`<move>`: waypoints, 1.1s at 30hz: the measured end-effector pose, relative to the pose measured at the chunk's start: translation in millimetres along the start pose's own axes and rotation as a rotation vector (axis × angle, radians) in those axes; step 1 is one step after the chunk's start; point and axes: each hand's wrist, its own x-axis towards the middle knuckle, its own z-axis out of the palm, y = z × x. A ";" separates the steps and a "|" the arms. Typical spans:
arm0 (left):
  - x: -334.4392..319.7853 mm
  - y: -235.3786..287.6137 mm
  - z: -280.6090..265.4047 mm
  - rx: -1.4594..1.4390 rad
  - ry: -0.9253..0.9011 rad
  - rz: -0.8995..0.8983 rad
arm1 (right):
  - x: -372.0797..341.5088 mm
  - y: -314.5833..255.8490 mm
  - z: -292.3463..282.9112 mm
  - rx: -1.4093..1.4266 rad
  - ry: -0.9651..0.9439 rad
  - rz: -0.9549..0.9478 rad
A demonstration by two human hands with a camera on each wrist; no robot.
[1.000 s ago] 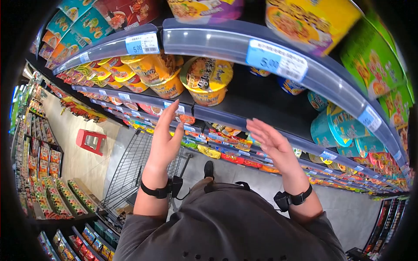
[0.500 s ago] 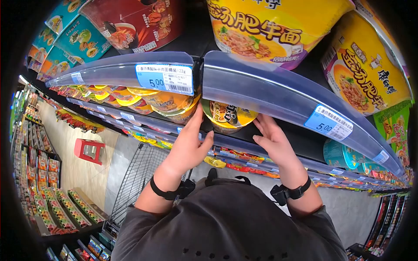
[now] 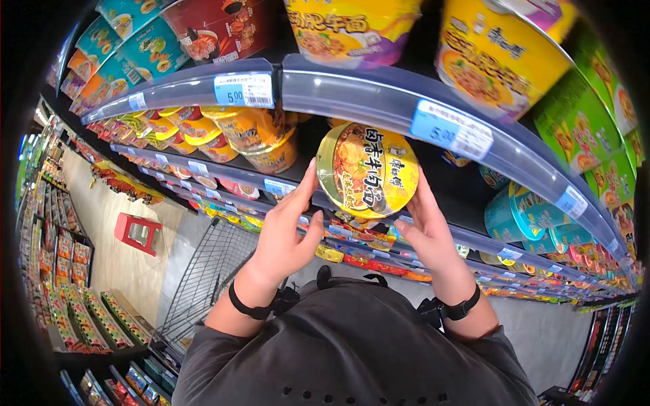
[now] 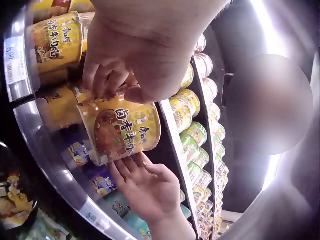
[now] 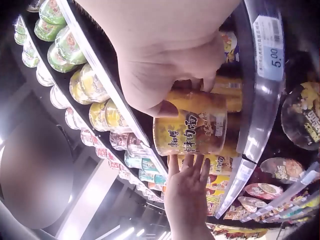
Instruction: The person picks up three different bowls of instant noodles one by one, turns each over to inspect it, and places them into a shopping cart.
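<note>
A round yellow instant noodle cup [image 3: 371, 169] is held between both hands, at the front of the shelf, its printed lid tilted toward the head camera. My left hand [image 3: 288, 230] grips its left side with fingers along the wall. On the opposite side my right hand [image 3: 433, 233] holds it, fingers reaching up around the edge. The left wrist view shows the cup's yellow wall [image 4: 125, 130] between the two hands. From the right wrist view, the thumb and fingers lie around the cup [image 5: 192, 125]; its far side is hidden.
Stacked yellow noodle cups [image 3: 261, 139] stand left on the same shelf, teal cups [image 3: 521, 210] to the right. A clear shelf lip [image 3: 352, 95] with price tags runs above. Below left are a wire shopping cart [image 3: 210, 271] and a red stool [image 3: 139, 233].
Both hands, apart and holding nothing at first, reached in around the noodle cup on the shelf. The cup has come forward from under the upper shelf lip, held between them.
</note>
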 end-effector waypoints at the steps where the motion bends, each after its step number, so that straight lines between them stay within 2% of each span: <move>1: -7.3 7.5 4.3 0.035 0.039 0.021 | -8.5 -2.9 -2.6 -0.034 -0.019 0.003; 5: -49.1 29.3 22.9 0.137 0.084 0.039 | -47.0 -9.6 -11.7 -0.091 -0.122 -0.017; 8: -88.8 52.1 37.9 0.160 0.099 -0.098 | -77.8 -10.1 -8.9 -0.083 -0.202 0.015; 10: -115.1 56.9 47.9 0.191 0.146 -0.086 | -95.0 1.0 -5.1 -0.075 -0.272 0.042; 12: -141.2 71.1 53.3 0.246 0.106 -0.272 | -112.7 13.5 -6.3 -0.062 -0.348 0.062; 15: -178.1 81.2 57.8 0.284 0.097 -0.362 | -133.2 11.5 -0.3 -0.253 -0.491 0.216; 16: -186.2 86.9 58.0 0.303 0.082 -0.407 | -138.5 10.3 3.5 -0.252 -0.510 0.212; 17: -192.9 95.5 56.4 0.315 0.026 -0.527 | -143.5 10.8 6.8 -0.262 -0.545 0.247; 18: -201.6 98.6 56.3 0.316 0.044 -0.530 | -147.4 11.1 10.6 -0.273 -0.577 0.280; 20: -220.1 99.9 56.1 0.370 0.042 -0.481 | -153.3 9.4 19.5 -0.298 -0.610 0.215; 23: -243.6 100.0 48.9 0.415 0.052 -0.455 | -159.2 7.7 37.5 -0.351 -0.648 0.232; 26: -269.6 100.2 31.1 0.470 0.036 -0.535 | -162.6 13.0 64.3 -0.358 -0.716 0.213; 29: -299.8 103.2 4.8 0.413 0.064 -0.610 | -170.3 34.5 99.2 -0.043 -0.750 0.339; 30: -314.2 100.2 -3.7 0.415 0.077 -0.625 | -170.1 34.7 113.2 -0.039 -0.770 0.340; 32: -347.5 92.7 -21.7 0.437 0.154 -0.569 | -168.9 34.5 146.1 0.024 -0.855 0.489; 33: -359.0 99.0 -34.9 0.404 0.144 -0.644 | -168.4 36.8 163.4 0.034 -0.904 0.513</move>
